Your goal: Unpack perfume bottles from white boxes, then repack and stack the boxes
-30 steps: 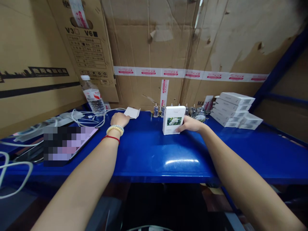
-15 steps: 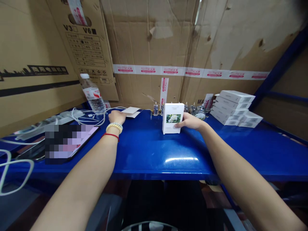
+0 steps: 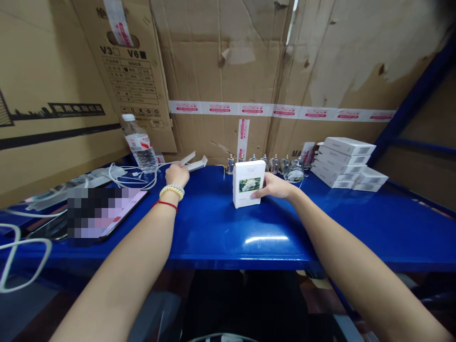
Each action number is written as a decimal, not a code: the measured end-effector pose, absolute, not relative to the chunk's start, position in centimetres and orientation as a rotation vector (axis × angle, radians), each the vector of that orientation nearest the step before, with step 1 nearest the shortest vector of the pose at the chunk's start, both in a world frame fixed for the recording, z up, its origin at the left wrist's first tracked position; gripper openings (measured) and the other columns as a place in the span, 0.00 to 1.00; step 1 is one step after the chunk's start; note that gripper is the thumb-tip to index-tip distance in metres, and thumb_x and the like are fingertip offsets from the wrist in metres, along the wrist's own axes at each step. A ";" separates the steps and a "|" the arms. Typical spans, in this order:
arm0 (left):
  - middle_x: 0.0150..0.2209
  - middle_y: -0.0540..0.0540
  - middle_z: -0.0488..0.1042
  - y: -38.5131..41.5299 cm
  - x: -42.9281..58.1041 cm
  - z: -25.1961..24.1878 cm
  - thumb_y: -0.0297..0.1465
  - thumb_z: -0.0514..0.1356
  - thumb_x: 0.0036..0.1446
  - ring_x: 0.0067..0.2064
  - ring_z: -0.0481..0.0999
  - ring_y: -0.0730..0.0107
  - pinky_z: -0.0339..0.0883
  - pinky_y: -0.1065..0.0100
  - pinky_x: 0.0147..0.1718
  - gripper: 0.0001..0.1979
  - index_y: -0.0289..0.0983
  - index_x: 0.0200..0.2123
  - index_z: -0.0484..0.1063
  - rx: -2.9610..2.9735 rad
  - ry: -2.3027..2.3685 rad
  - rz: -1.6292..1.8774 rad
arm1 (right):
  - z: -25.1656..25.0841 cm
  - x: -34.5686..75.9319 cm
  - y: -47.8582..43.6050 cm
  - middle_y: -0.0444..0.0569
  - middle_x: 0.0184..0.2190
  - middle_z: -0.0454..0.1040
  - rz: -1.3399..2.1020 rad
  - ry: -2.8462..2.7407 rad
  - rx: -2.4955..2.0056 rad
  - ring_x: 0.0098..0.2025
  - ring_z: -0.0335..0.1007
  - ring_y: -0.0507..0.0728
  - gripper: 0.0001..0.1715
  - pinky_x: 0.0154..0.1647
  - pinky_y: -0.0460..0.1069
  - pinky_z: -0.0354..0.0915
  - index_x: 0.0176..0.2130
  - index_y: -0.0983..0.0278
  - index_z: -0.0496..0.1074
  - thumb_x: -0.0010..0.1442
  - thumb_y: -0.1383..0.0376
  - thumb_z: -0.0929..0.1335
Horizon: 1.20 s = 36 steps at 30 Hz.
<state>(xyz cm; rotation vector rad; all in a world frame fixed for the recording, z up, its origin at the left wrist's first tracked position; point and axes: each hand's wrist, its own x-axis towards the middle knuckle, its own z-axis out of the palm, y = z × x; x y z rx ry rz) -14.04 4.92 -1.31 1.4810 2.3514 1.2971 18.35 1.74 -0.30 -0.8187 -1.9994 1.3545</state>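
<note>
My right hand [image 3: 278,186] grips a small white box [image 3: 246,184] by its right side, the thumb across its front. A picture of a white flower among green leaves is printed on the box, which is upright and slightly tilted over the blue tabletop. To the left, my left hand [image 3: 177,175], with a beaded bracelet and a red string at the wrist, is closed at a folded piece of white card [image 3: 195,165]. The card's flaps stick up past the fingers, and the fingertips are hidden behind the hand.
Several small glass bottles [image 3: 231,165] and a larger rounded one [image 3: 295,172] line the back. White boxes [image 3: 344,159] are stacked at right. A water bottle [image 3: 140,145], white cables [image 3: 153,183], a power strip [image 3: 85,179] and a tablet [image 3: 123,209] are at left. Cardboard walls the back.
The white card has gone from lying nearly flat to tilted up with its flaps apart at my left hand. My right hand has brought the box slightly left and nearer.
</note>
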 end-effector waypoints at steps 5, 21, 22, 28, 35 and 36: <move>0.37 0.41 0.78 5.5 -12.8 -0.2 0.28 0.51 0.55 0.37 0.78 0.59 0.71 0.63 0.37 0.19 0.35 0.47 0.75 1.274 1.948 1.854 | -1.7 15.8 1.2 0.54 0.46 0.78 1.040 -1.949 -1.041 0.38 0.77 0.59 0.33 0.35 0.55 0.75 0.48 0.64 0.68 0.43 0.62 0.77; 0.36 0.44 0.76 -0.2 -4.9 -0.3 0.29 0.54 0.58 0.32 0.74 0.67 0.68 0.66 0.35 0.26 0.35 0.60 0.61 2.343 1.294 2.341 | 1.8 16.9 -0.5 0.51 0.36 0.75 0.320 -1.540 -0.749 0.37 0.70 0.57 0.30 0.39 0.54 0.67 0.41 0.62 0.73 0.55 0.40 0.66; 0.39 0.43 0.77 -0.4 -4.6 -0.4 0.28 0.53 0.58 0.33 0.74 0.67 0.68 0.65 0.37 0.26 0.35 0.61 0.60 2.427 1.254 2.337 | 1.9 16.9 -0.7 0.49 0.34 0.75 0.327 -1.564 -0.714 0.34 0.69 0.55 0.29 0.37 0.53 0.66 0.39 0.62 0.73 0.56 0.40 0.66; 0.35 0.43 0.76 -1.1 -4.0 0.2 0.25 0.53 0.59 0.31 0.71 0.65 0.66 0.65 0.35 0.28 0.35 0.64 0.58 2.839 1.006 2.405 | 1.9 15.7 -1.3 0.46 0.30 0.73 0.524 -1.635 -0.544 0.31 0.67 0.53 0.26 0.34 0.51 0.66 0.43 0.60 0.73 0.58 0.44 0.67; 0.26 0.48 0.68 -1.5 -3.9 0.7 0.23 0.52 0.59 0.28 0.64 0.66 0.58 0.65 0.30 0.29 0.36 0.65 0.59 3.039 0.923 2.338 | 2.0 15.5 -1.7 0.47 0.37 0.74 0.642 -1.566 -0.466 0.29 0.68 0.54 0.43 0.27 0.51 0.68 0.63 0.50 0.55 0.54 0.47 0.72; 0.26 0.49 0.67 -1.5 -3.8 0.7 0.23 0.52 0.59 0.28 0.64 0.66 0.58 0.65 0.30 0.29 0.36 0.65 0.59 3.045 0.929 2.339 | 2.1 15.5 -1.9 0.47 0.38 0.75 0.659 -1.562 -0.446 0.28 0.67 0.53 0.40 0.25 0.50 0.67 0.61 0.50 0.57 0.54 0.48 0.72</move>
